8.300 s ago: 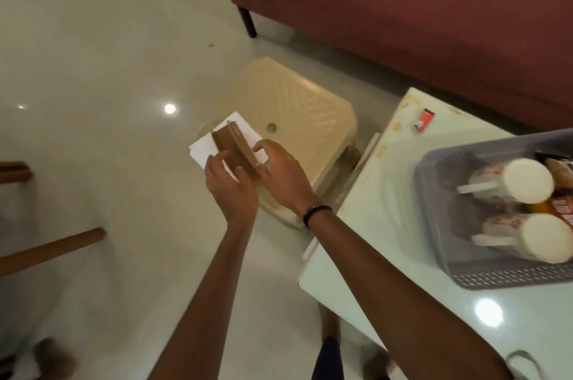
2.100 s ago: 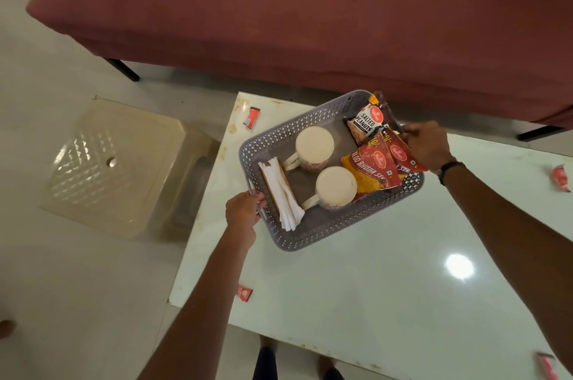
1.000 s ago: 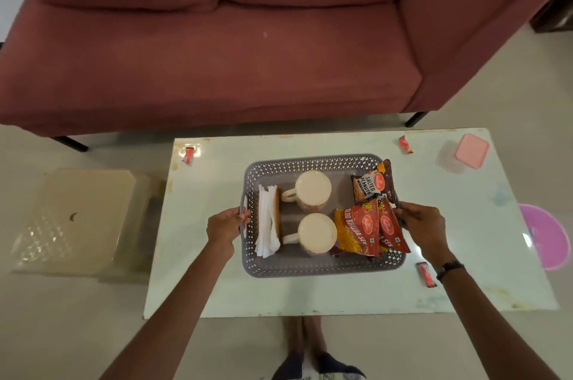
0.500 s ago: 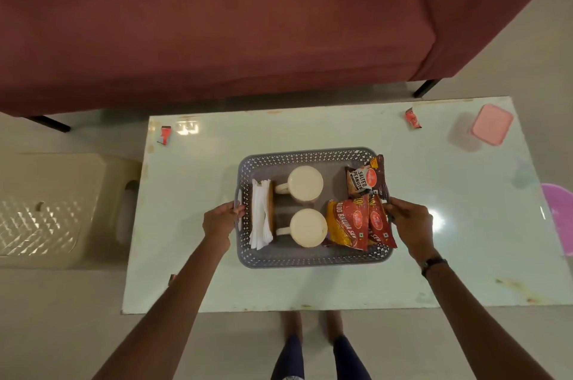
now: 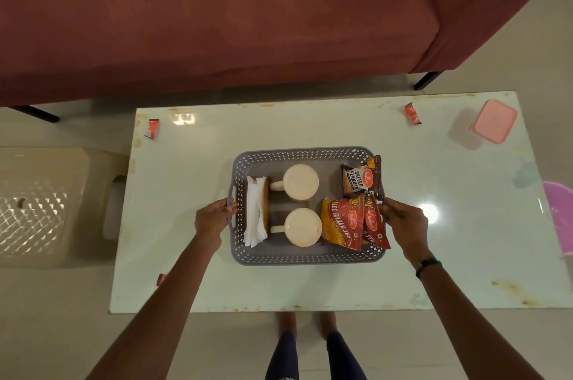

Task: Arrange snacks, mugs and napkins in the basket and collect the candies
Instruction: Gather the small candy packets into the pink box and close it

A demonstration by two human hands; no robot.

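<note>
Basket (image 5: 305,257) in grey plastic sits mid-surface (image 5: 192,255), its long axis running left to right between our two hands. Our left hand (image 5: 214,218) has its fingers (image 5: 229,204) curled around the handle on the left end; our right hand (image 5: 404,224) is at the right end, fingers (image 5: 386,209) pressed to the rim beside the snacks (image 5: 353,223), though the packets hide whether they close on the handle.

Inside, napkins (image 5: 255,212) stand in a holder along the left wall, two cream mugs (image 5: 302,182) lie in the middle with handles pointing left, and red packets plus a peanut pack (image 5: 356,179) lean over the right rim.

Candies still lie loose, by our reading: one (image 5: 153,129) at the far left corner, one (image 5: 412,113) at the far right, nearer our right hand, and one (image 5: 161,279) at the near left edge beside our left forearm. A pink lid (image 5: 494,120) rests far right. We judge the arranging done and the collecting ahead; each candy lies well apart from the basket.
</note>
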